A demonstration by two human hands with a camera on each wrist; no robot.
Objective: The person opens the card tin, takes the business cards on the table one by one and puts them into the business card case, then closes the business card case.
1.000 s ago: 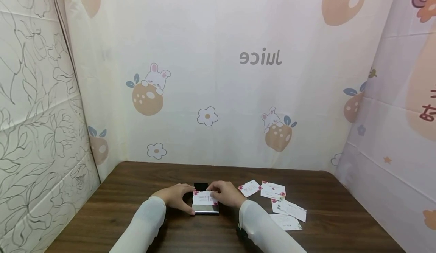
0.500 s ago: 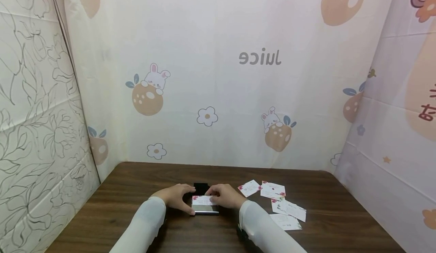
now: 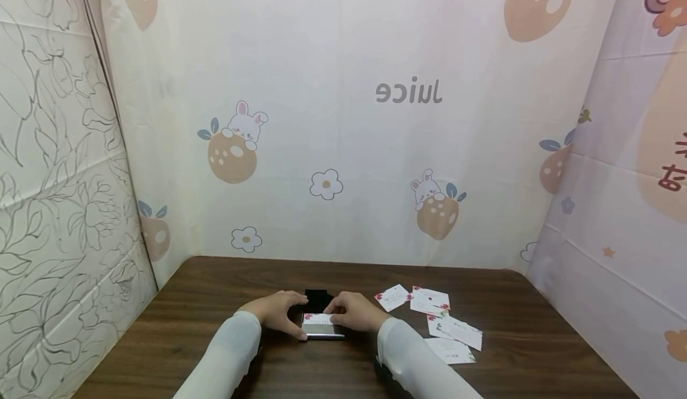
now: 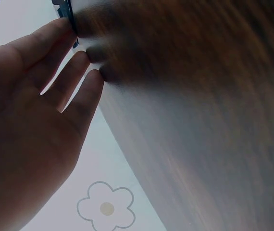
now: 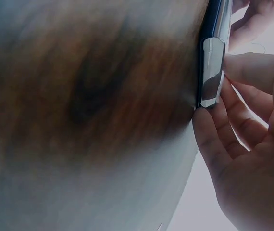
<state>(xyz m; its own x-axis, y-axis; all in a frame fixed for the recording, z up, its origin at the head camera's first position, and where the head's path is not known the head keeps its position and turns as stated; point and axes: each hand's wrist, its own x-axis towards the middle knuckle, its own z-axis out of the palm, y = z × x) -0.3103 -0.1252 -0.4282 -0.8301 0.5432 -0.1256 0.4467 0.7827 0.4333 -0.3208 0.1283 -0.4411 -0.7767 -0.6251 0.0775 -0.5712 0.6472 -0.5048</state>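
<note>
Left hand point(image 3: 276, 312): thumb and fingers spread about the left end of the rectangular, silver metallic case point(image 3: 321, 330). White, pink-flowered paper card point(image 3: 315, 318): at the case's far part, long axis left to right, extending left from the right fingertips. Right hand point(image 3: 356, 311), nearer: thumb and index finger pinch the card's right end.

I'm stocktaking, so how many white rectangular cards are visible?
6: five white cards right of the right hand, one card at the silver metal case; more may be hidden.

Card print point(image 3: 317, 319) seemingly illegibly small
</note>
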